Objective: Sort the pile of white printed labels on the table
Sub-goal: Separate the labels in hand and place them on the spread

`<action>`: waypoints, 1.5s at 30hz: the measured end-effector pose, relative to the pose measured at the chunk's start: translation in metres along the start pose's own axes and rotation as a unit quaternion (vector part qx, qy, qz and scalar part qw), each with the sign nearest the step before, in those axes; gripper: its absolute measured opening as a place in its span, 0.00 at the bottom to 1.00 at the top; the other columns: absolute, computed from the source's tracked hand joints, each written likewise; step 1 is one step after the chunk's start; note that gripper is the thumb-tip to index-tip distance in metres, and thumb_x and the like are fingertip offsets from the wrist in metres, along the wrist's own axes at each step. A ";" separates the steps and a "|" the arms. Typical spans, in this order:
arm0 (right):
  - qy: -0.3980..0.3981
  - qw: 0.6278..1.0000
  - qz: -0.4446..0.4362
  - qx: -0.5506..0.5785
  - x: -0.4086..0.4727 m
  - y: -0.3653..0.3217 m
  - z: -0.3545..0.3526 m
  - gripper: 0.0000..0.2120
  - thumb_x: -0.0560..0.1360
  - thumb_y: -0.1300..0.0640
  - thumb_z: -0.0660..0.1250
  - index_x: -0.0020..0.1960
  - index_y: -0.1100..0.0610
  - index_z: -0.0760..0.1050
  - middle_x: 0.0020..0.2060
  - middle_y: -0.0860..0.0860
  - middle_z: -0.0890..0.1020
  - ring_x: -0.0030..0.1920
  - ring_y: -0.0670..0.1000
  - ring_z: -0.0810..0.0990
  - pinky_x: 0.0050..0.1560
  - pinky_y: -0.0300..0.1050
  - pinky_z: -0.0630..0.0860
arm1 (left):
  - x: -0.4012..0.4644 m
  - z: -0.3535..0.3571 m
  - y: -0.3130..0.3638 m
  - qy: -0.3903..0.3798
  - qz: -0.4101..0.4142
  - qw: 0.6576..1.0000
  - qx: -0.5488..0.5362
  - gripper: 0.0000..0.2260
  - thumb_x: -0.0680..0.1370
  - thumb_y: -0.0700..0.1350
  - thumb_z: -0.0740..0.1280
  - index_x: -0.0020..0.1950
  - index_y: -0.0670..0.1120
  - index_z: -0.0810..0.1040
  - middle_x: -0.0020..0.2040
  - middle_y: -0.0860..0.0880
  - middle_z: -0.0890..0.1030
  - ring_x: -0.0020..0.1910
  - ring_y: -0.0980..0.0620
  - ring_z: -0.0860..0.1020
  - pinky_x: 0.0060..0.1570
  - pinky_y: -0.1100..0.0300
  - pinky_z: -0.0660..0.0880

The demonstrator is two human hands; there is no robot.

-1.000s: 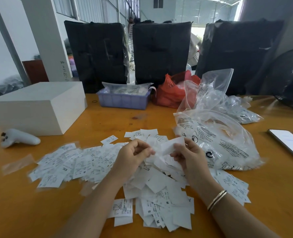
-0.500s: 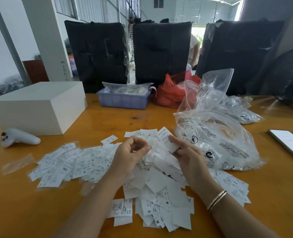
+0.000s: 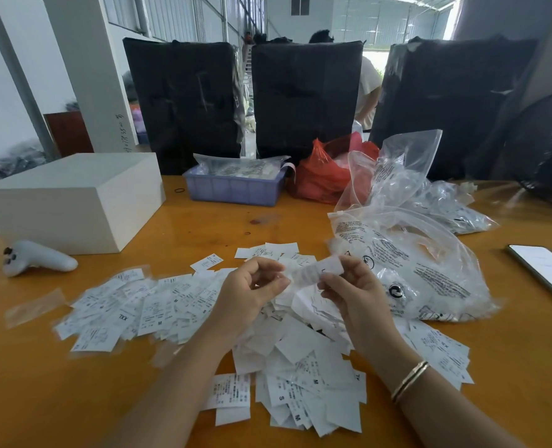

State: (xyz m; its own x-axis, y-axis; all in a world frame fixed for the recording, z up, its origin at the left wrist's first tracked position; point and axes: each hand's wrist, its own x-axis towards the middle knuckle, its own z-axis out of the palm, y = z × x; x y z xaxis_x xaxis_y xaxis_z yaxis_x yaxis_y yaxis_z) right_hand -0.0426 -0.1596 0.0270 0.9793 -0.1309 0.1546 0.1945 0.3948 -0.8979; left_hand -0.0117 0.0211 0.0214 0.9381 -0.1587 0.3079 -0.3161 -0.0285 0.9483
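Observation:
A loose pile of white printed labels (image 3: pixel 303 367) covers the middle of the orange table (image 3: pixel 35 392), with a spread of labels (image 3: pixel 138 305) fanning out to the left. Above the pile, my right hand (image 3: pixel 352 295) pinches one blurred white label (image 3: pixel 316 270) between thumb and fingers. My left hand (image 3: pixel 252 292) hovers just left of it, fingers curled with thumb and forefinger near the label's left end; whether it touches the label is unclear. A gold bangle sits on my right wrist.
A clear printed plastic bag (image 3: pixel 413 270) lies right of my hands, more bags behind it. A white box (image 3: pixel 74 202) and white controller (image 3: pixel 38 258) sit at left. A purple tray (image 3: pixel 235 189), red bag (image 3: pixel 326 176), and phone (image 3: pixel 546 270) are further out.
My right hand has turned the held label from upright to lying sideways between both hands. My left hand opened its fingers slightly and stayed in place.

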 end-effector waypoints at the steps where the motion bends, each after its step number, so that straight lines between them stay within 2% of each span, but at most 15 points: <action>1: -0.001 1.000 -0.006 -0.001 -0.001 -0.001 0.001 0.10 0.72 0.70 0.67 0.45 0.55 0.79 0.35 0.54 0.83 0.35 0.49 0.81 0.36 0.37 0.78 | 0.000 0.000 0.001 -0.002 0.000 1.000 0.003 0.08 0.72 0.41 0.74 0.48 0.51 0.80 0.39 0.57 0.83 0.42 0.59 0.81 0.42 0.69 0.76; 4: 0.003 1.000 -0.019 0.012 -0.001 -0.002 0.002 0.12 0.71 0.68 0.68 0.38 0.52 0.82 0.34 0.53 0.82 0.34 0.49 0.81 0.36 0.36 0.78 | -0.001 -0.001 0.001 -0.009 0.002 1.000 0.015 0.08 0.72 0.41 0.73 0.48 0.52 0.80 0.40 0.56 0.83 0.43 0.57 0.82 0.43 0.68 0.77; 6: 0.009 0.999 -0.028 0.037 -0.001 -0.003 0.002 0.04 0.69 0.65 0.70 0.41 0.57 0.80 0.35 0.54 0.82 0.35 0.49 0.81 0.37 0.37 0.79 | -0.002 0.000 0.001 -0.012 0.006 0.999 0.036 0.09 0.73 0.41 0.74 0.48 0.54 0.80 0.40 0.55 0.83 0.43 0.57 0.82 0.44 0.67 0.77; 10: 0.024 0.996 -0.035 0.076 0.000 -0.004 0.002 0.07 0.68 0.63 0.69 0.46 0.61 0.76 0.37 0.57 0.83 0.35 0.51 0.82 0.38 0.38 0.80 | -0.003 0.002 0.001 -0.012 0.020 0.996 0.091 0.10 0.73 0.42 0.73 0.47 0.56 0.79 0.41 0.59 0.83 0.41 0.60 0.81 0.43 0.70 0.76; 13: 0.030 0.996 -0.030 0.079 -0.001 -0.004 0.002 0.08 0.69 0.63 0.69 0.47 0.62 0.75 0.38 0.58 0.84 0.36 0.52 0.83 0.38 0.39 0.80 | -0.004 0.002 0.002 -0.009 0.025 0.994 0.111 0.10 0.73 0.42 0.73 0.47 0.57 0.79 0.41 0.60 0.82 0.41 0.61 0.81 0.41 0.71 0.76; 15: 0.035 0.997 -0.024 0.067 -0.002 -0.003 0.002 0.05 0.71 0.66 0.68 0.47 0.62 0.75 0.38 0.58 0.84 0.36 0.52 0.83 0.37 0.38 0.79 | -0.004 0.002 0.003 -0.008 0.029 0.993 0.113 0.10 0.73 0.42 0.73 0.47 0.57 0.78 0.41 0.61 0.82 0.41 0.61 0.81 0.41 0.71 0.76; 20: 0.055 0.995 -0.023 0.078 -0.003 -0.004 0.005 0.03 0.73 0.67 0.67 0.45 0.61 0.75 0.37 0.57 0.84 0.36 0.52 0.83 0.36 0.38 0.79 | -0.003 -0.001 0.004 0.012 0.035 0.993 0.110 0.10 0.73 0.42 0.73 0.47 0.57 0.78 0.40 0.59 0.82 0.42 0.59 0.81 0.44 0.66 0.78; 24: 0.064 0.992 -0.034 0.102 -0.003 -0.007 0.004 0.03 0.73 0.66 0.67 0.45 0.60 0.75 0.37 0.56 0.84 0.35 0.51 0.83 0.36 0.38 0.79 | -0.003 -0.002 0.005 0.024 0.046 0.992 0.116 0.09 0.73 0.43 0.73 0.47 0.57 0.78 0.38 0.58 0.82 0.42 0.60 0.80 0.42 0.70 0.76; 32: 0.046 0.999 -0.017 0.007 -0.004 0.000 0.003 0.04 0.74 0.67 0.66 0.44 0.60 0.77 0.38 0.56 0.84 0.37 0.52 0.83 0.36 0.37 0.79 | -0.004 -0.003 0.007 0.026 0.057 0.990 0.126 0.10 0.73 0.42 0.73 0.47 0.56 0.78 0.41 0.55 0.82 0.42 0.60 0.80 0.44 0.68 0.77; 38: 0.035 0.995 -0.023 -0.092 -0.005 0.001 0.005 0.03 0.75 0.67 0.67 0.46 0.61 0.76 0.36 0.54 0.84 0.37 0.52 0.83 0.37 0.38 0.79 | -0.004 -0.002 0.008 0.008 0.049 0.992 0.118 0.08 0.75 0.44 0.72 0.47 0.58 0.79 0.41 0.58 0.83 0.42 0.61 0.81 0.45 0.66 0.78; 45: 0.033 0.981 -0.066 -0.181 -0.007 -0.001 0.008 0.04 0.75 0.66 0.67 0.45 0.58 0.76 0.35 0.50 0.83 0.34 0.49 0.83 0.34 0.37 0.78 | -0.004 -0.002 0.009 -0.022 0.047 0.990 0.130 0.08 0.78 0.43 0.67 0.46 0.58 0.79 0.40 0.61 0.84 0.37 0.60 0.80 0.39 0.66 0.78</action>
State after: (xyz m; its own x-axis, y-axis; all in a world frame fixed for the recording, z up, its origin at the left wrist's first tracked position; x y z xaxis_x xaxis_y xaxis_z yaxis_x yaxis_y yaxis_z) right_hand -0.0493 -0.1522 0.0298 0.9390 -0.2219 0.2629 0.2748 0.0242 -0.9612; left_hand -0.0180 0.0237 0.0284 0.8977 -0.2162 0.3839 -0.4323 -0.2637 0.8623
